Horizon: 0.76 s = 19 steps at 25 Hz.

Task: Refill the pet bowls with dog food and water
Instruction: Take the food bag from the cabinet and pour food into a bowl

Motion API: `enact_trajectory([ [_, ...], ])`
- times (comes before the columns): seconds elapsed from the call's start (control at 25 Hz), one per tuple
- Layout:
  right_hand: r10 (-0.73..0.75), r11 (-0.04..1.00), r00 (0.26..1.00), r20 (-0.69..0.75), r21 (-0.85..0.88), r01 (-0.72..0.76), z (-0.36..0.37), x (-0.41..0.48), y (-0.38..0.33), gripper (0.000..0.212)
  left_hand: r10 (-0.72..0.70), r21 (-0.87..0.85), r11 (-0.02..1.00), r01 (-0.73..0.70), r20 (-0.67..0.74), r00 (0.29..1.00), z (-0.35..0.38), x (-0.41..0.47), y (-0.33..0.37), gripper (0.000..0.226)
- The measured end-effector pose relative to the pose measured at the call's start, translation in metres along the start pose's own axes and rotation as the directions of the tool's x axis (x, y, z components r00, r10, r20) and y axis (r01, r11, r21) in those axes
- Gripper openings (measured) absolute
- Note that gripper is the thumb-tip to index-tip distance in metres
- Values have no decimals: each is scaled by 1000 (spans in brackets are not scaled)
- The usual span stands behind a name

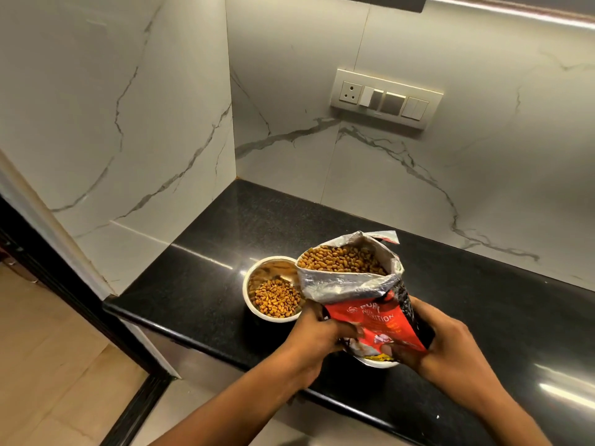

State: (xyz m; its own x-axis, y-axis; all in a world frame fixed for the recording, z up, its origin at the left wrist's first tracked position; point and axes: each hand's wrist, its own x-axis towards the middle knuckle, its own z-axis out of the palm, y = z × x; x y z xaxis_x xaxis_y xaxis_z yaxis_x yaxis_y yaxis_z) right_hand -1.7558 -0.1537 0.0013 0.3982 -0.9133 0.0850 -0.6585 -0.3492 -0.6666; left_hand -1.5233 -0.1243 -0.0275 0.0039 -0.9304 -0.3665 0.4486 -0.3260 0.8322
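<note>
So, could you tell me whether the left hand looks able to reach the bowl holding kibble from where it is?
Probably yes: the left hand sits right beside the bowl with nothing between them, but it would first have to release the bag.

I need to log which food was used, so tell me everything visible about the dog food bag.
The dog food bag is red and black with a silvery foil lining, printed "PUPPY NUTRITION". Its top is open, full of brown kibble. It is held roughly upright above the black counter, left hand and right hand gripping its lower part, beside a steel bowl holding kibble.
</note>
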Motion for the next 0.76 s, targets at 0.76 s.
enact_trajectory([
  [0.76,152,837,774,-614,497,230,-95,47,-100,77,657,666,74,-742,527,539,106,-67,234,52],
])
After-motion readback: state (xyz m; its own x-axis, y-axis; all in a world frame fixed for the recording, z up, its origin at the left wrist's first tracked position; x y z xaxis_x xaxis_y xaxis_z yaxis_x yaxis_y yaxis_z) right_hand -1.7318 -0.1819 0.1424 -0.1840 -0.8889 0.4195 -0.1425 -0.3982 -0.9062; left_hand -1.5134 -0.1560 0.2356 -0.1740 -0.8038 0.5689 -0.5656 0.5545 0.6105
